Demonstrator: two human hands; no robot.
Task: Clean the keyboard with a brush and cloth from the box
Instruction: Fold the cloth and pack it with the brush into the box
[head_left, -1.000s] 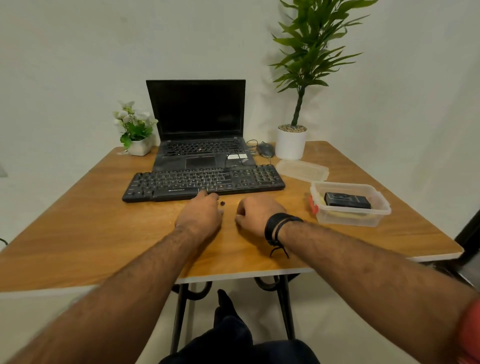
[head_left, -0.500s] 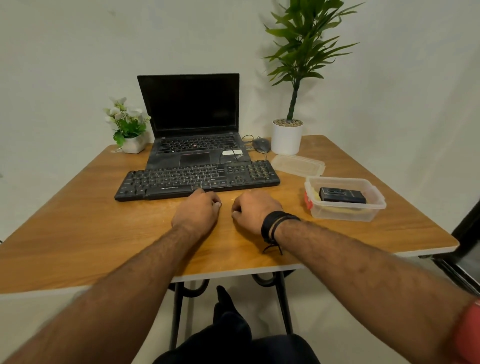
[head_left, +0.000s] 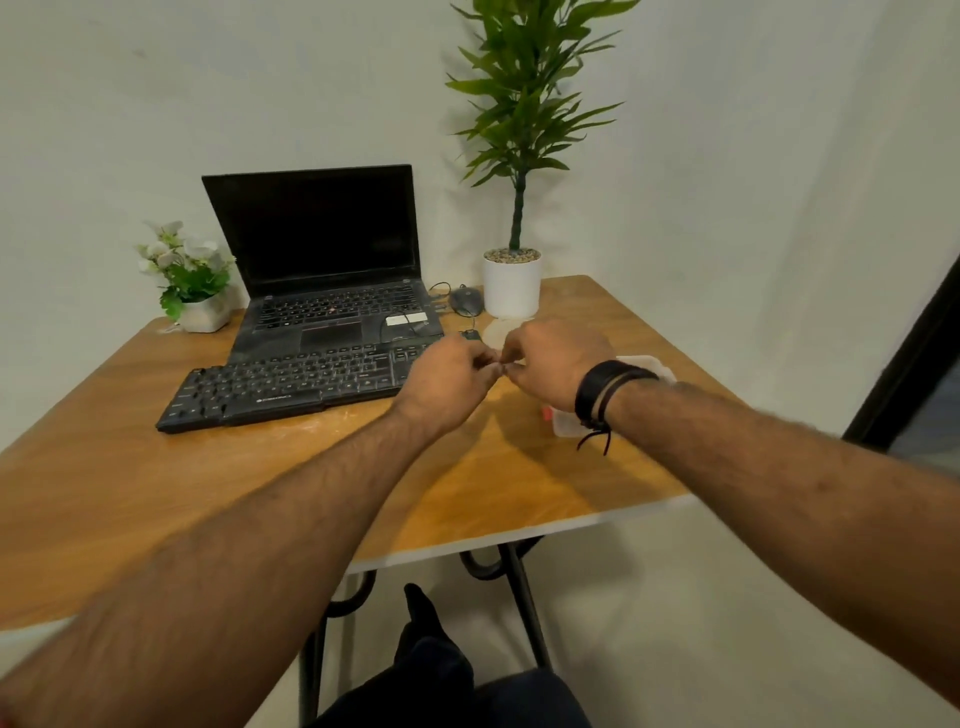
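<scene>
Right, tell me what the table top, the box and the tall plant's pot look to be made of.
Table top: wood or wood-look laminate, with visible grain, a soft sheen and a pale edge strip.
Box: clear, slightly cloudy plastic, since the table shows through its wall; the right arm mostly hides it.
Pot: smooth, plain white, ceramic or plastic; I cannot tell which.

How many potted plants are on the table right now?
2. A small flowering plant in a white pot sits at the far left corner, left of the laptop. A tall leafy plant in a white pot stands at the far edge, right of the laptop.
</scene>
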